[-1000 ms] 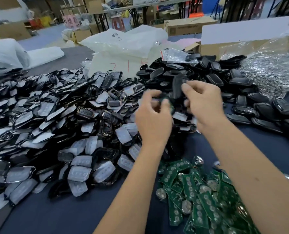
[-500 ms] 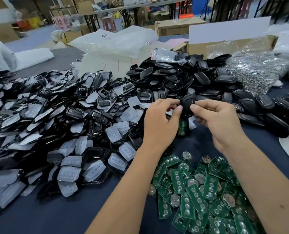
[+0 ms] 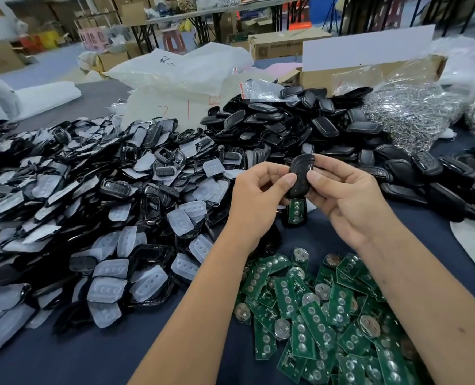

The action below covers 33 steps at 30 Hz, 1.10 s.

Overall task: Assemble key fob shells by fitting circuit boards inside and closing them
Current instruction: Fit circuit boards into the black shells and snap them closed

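Note:
A black key fob shell [image 3: 300, 173] is held upright above the table between both hands. My left hand [image 3: 258, 198] pinches its left edge with thumb and curled fingers, and my right hand [image 3: 347, 201] pinches its right edge. Just below the shell lies an open shell half with a green circuit board [image 3: 296, 211] in it. A heap of green circuit boards [image 3: 322, 315] lies in front, under my forearms. Shell fronts with clear button pads [image 3: 92, 218] are piled on the left; black shell backs [image 3: 300, 120] are piled behind my hands.
More closed black fobs [image 3: 439, 179] lie at the right. Clear bags of metal parts [image 3: 414, 112] sit at the back right beside a cardboard box [image 3: 369, 70]. White plastic bags [image 3: 180, 73] lie at the back. The dark blue tabletop [image 3: 78, 357] shows in front.
Both hands have come down and nearer to me with the black shell between them. The grip has shifted to the shell's two side edges.

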Tool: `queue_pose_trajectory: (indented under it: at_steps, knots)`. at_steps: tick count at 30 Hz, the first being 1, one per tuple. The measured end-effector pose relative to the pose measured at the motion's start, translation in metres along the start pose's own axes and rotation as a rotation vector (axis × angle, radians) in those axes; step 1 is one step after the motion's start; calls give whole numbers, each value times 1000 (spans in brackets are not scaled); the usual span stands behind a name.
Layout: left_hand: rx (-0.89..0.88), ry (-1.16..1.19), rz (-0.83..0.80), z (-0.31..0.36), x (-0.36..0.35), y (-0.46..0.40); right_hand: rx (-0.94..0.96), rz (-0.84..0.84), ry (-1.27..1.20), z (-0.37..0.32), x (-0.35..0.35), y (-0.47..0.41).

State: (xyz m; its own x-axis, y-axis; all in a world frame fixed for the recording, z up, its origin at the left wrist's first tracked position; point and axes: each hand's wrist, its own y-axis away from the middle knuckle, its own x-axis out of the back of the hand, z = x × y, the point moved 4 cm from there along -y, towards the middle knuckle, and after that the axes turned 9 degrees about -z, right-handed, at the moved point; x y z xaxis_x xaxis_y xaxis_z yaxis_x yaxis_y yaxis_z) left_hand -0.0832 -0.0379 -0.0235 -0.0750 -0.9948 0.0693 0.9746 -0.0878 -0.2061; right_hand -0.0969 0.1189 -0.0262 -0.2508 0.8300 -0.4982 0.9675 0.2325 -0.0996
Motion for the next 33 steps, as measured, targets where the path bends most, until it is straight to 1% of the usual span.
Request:
queue_pose_trajectory:
  at_steps: [7, 11, 14, 19, 23, 25, 26, 29, 31, 33]
  knots:
    - [69, -20, -57, -1, -3, -2, 2, 34, -124, 3, 0, 0]
    - [68, -22, -24, -2, -6, -2, 71, 148, -79, 4, 0, 2]
    - [91, 50, -60, -2, -5, 0, 94, 167, -112, 2, -2, 2]
    - [126, 191, -77, 0, -6, 1, -26, 114, -256, 6, -4, -1]
    - [180, 239, -79, -1, -10, 1, -58, 145, -228, 8, 2, -3]
    - [197, 161, -32, -1, -9, 0, -30, 181, -132, 11, 5, -3]
    - [182, 56, 2, -1, -8, -1, -16, 197, -83, 13, 5, -2]
    - [40, -361, 52, 4, -7, -2, 5, 229, 63, 17, 5, -3]
    - [-42, -519, 52, 8, -12, 0, 6, 251, 139, 18, 4, -3]
    - [-98, -618, 50, 11, -16, 2, 20, 280, 177, 18, 4, -1]
